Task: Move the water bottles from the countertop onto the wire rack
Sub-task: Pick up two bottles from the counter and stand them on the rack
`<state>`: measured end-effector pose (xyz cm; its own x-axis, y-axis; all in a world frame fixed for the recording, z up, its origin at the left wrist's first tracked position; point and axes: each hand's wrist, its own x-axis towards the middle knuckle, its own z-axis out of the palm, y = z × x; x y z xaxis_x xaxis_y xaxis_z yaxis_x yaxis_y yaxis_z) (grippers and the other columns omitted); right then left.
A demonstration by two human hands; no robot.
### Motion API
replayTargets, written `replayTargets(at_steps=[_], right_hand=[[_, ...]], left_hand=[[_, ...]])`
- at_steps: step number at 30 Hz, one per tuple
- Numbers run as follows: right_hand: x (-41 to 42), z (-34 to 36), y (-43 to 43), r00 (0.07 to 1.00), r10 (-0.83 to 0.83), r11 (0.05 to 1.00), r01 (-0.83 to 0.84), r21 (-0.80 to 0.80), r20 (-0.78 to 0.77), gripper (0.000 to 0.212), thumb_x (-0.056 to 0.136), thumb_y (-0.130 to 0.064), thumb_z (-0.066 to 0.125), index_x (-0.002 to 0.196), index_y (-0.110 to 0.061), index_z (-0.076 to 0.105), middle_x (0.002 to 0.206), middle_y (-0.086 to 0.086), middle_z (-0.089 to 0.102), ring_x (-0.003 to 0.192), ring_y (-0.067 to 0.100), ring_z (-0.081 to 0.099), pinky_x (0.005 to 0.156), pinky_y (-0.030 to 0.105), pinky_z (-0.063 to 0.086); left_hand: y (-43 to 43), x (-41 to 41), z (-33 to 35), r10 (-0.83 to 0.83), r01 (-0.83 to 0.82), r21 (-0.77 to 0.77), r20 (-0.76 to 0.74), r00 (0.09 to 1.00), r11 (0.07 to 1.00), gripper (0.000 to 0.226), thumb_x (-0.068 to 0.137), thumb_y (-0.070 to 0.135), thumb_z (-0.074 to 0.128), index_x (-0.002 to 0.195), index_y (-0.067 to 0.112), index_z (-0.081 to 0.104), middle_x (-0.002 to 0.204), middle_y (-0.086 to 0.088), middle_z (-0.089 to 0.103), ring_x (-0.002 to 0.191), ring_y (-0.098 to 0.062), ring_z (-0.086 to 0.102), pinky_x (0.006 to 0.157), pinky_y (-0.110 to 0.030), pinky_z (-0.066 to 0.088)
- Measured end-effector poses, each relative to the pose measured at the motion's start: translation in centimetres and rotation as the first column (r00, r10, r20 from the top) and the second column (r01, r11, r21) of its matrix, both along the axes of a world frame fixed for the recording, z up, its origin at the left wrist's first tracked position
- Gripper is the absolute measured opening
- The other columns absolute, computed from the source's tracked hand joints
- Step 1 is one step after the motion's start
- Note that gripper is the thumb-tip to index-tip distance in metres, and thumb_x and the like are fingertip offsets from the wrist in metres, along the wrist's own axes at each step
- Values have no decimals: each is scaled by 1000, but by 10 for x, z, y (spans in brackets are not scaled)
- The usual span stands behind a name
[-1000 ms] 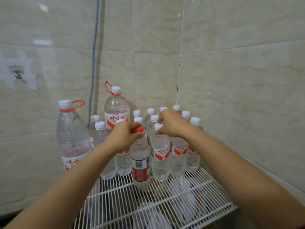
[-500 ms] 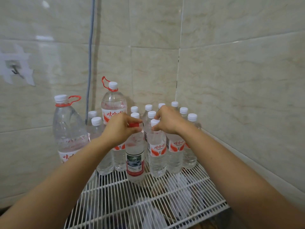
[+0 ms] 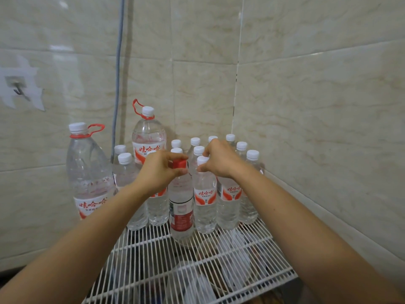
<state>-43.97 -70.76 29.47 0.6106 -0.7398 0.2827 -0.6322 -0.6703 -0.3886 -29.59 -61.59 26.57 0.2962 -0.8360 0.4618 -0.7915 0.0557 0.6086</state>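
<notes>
A white wire rack fills the tiled corner. A red-capped bottle with a red label stands upright at the front of the rack; my left hand grips its neck just under the cap. Right beside it stands a white-capped bottle, and my right hand pinches it at the cap and neck. Several more small white-capped bottles are packed behind and beside them. Two large bottles with red carry loops stand at the left and at the back.
Tiled walls close in at the back and the right. A grey cable runs down the back wall. A wall hook is stuck on the left. Upturned dishes show dimly under the rack's front wires.
Both hands keep their hold on the two front bottles. The red-capped bottle has turned a little, its label now showing a different side. The view has shifted slightly.
</notes>
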Motion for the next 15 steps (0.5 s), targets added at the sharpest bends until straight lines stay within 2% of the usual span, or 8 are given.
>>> replayTargets(at_steps=[2,5,7,9,12,15], right_hand=[[0,0,1,1000,2,1000,-2,4,8,26,79,-23,77,78,-1,62,63,3,45,64,22,47,53,30,36],[1,-1,0,1000,9,1000,-9,-4,19,31,78,-23,78,89,4,67,68,4,51,70,25,52,60,33,41],[2,-2,-2,999,9,1000,-9,-3,31,34,78,-23,78,94,5,67,71,6,52,71,24,52,63,33,43],[2,-4,-4,999,8,1000,-8,-4,37,36,79,-22,77,100,5,66,77,9,56,73,25,54,67,35,47],[3,-7,-6,999,15,1000,-14,-18,40,36,81,-21,73,105,4,65,90,17,66,85,30,62,77,43,54],[4,-7,-7,1000,17,999,-16,-31,26,34,81,-22,70,105,3,66,92,18,66,86,30,63,77,45,55]], left_hand=[[0,3,2,-49,51,42,-57,997,998,37,82,7,70,116,19,67,108,-1,70,91,-5,62,82,-20,49],[3,8,2,-69,79,93,-107,992,993,43,86,6,64,126,21,59,118,-2,66,99,-7,59,86,-23,48],[4,8,-1,-47,59,118,-105,993,991,51,88,14,64,135,22,49,117,1,65,95,-6,58,83,-22,46],[5,5,-5,-23,30,91,-83,996,995,56,85,21,68,136,22,48,108,7,65,86,-3,59,77,-19,45],[4,2,-9,5,-3,15,-99,995,1000,54,82,17,71,133,19,53,109,0,67,84,-5,61,77,-19,44],[2,2,-9,-4,5,3,-106,994,1000,53,83,14,69,133,18,52,110,-1,65,84,-3,59,77,-21,44]])
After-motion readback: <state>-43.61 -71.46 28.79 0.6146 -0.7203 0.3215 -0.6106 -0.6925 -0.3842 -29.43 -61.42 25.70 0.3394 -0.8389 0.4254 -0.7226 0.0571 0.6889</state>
